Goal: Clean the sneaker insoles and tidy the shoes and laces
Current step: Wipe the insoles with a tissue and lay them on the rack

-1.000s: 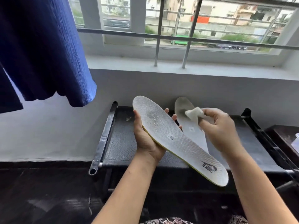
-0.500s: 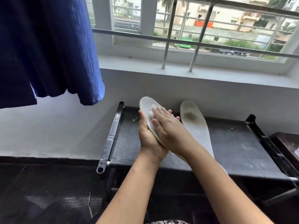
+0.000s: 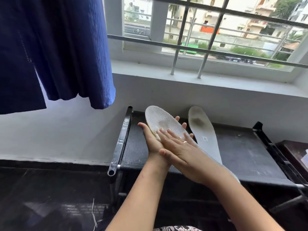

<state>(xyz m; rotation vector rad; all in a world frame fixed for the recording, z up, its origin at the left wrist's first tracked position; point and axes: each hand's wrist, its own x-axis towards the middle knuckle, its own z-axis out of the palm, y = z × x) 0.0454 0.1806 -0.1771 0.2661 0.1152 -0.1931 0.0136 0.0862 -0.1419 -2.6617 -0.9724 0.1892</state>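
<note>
My left hand [image 3: 150, 140] holds a grey mesh insole [image 3: 160, 119] from underneath, its toe end pointing up and away. A dirty smudge shows on its upper part. My right hand [image 3: 180, 147] lies flat across the insole's middle and presses a small white wipe [image 3: 157, 132] against it under the fingertips. A second grey insole [image 3: 204, 132] with a dark stain near its toe lies flat on the black rack top [image 3: 246, 152] just to the right. No shoes or laces are in view.
The black rack has a metal side tube [image 3: 119, 144] on its left and a dark frame on its right. A blue garment [image 3: 55, 49] hangs at upper left. A barred window [image 3: 205, 39] above a grey ledge sits behind; dark furniture stands at far right.
My right hand brought the wipe from beside the insole onto it, then slid it down a little from the toe end. The head camera moved closer.
</note>
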